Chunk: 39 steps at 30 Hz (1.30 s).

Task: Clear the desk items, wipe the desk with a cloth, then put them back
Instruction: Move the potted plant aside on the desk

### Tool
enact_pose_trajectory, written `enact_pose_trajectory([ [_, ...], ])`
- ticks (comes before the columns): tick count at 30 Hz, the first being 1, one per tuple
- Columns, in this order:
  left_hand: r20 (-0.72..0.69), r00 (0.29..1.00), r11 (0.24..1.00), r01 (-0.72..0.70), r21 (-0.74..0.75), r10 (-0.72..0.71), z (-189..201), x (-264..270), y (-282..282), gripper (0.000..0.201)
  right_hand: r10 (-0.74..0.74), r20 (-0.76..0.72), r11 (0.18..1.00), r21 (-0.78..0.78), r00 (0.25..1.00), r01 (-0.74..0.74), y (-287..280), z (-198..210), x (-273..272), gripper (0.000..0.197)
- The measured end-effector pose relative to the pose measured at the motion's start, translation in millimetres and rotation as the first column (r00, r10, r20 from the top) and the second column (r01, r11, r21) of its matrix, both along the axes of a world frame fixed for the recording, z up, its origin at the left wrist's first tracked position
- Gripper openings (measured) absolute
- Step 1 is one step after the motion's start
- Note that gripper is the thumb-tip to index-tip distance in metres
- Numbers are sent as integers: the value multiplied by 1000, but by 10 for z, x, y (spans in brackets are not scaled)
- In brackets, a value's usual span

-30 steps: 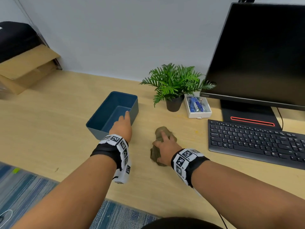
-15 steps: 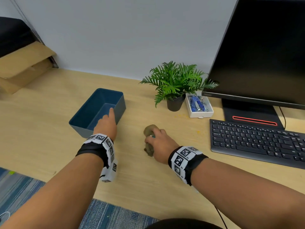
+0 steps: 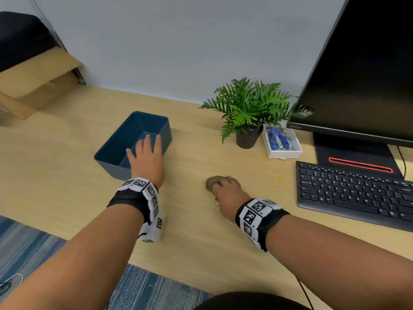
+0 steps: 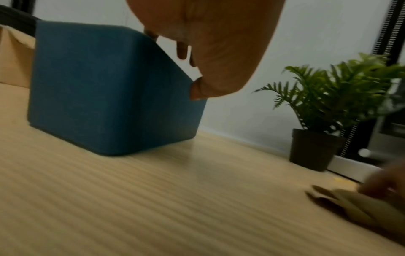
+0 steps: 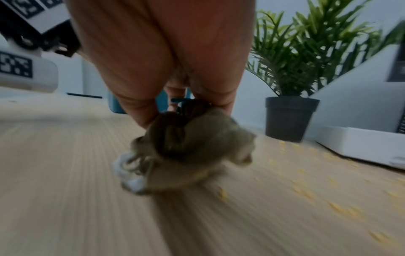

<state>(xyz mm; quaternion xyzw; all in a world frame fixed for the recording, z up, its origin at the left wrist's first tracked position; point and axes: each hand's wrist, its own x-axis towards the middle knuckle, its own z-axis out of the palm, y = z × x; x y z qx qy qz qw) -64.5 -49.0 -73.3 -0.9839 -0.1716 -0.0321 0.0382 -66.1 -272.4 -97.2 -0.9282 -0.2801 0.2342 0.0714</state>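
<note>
- Wooden desk (image 3: 67, 175) against grey wall; yellow crumbs (image 5: 306, 192) near plant pot (image 3: 248, 138).
- Right hand (image 3: 228, 195) clutches bunched cloth (image 3: 211, 184) on desk.
- Left hand (image 3: 146, 157) spread over blue bin (image 3: 125, 139), thumb on its side.

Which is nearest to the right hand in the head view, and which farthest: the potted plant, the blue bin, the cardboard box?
From the right hand:
1. Potted plant, behind it to the right.
2. Blue bin, to the left, under the left hand.
3. Cardboard box, far left corner.

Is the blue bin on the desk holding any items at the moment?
No, the head view shows the blue bin with a bare interior, only the left hand over its near rim.
</note>
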Motion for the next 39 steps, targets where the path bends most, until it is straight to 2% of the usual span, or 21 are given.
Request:
enact_pose_trajectory([
  [2, 115, 978, 985, 170, 24, -171, -65, -13, -82, 75, -19, 43, 996, 93, 999, 15, 87, 38, -23, 59],
  [4, 191, 916, 930, 365, -34, -352, -123, 4, -188, 65, 14, 67, 992, 121, 998, -22, 213, 41, -89, 52],
  [6, 92, 907, 882, 421, -212, -411, -137, -2, -318, 55, 97, 61, 993, 66, 993, -101, 318, -42, -192, 45],
  [9, -137, 917, 890, 315, -329, -375, -223, 11, -398, 52, 151, 75, 987, 40, 986, -154, 332, -166, -251, 40],
  [13, -316, 890, 904, 199, -379, -328, -350, -32, -366, 61, 122, 83, 993, -6, 989, -122, 183, -123, -149, 39],
  [18, -402, 865, 924, 156, -350, -299, -436, -94, -420, 87, -38, 25, 996, -86, 999, 40, -52, -11, -110, 47],
  [22, -444, 850, 929, 130, -347, -285, -394, -77, -457, 97, -140, -7, 959, -249, 990, 133, -109, 162, -46, 51],
  [24, -446, 854, 930, 110, -350, -268, -394, -43, -482, 98, -130, 30, 964, -230, 991, 133, -83, 237, -46, 49],
  [26, -453, 855, 931, 87, -355, -253, -413, 7, -506, 98, -46, 57, 990, -132, 997, 53, -62, 229, -108, 48],
  [28, -462, 856, 933, 61, -354, -231, -430, 50, -527, 98, 21, 24, 996, -92, 999, -19, -77, 177, -197, 52],
  [39, -503, 854, 964, -12, -266, -128, -344, 116, -672, 94, -96, -43, 979, -183, 994, 87, -360, 149, -2, 40],
])
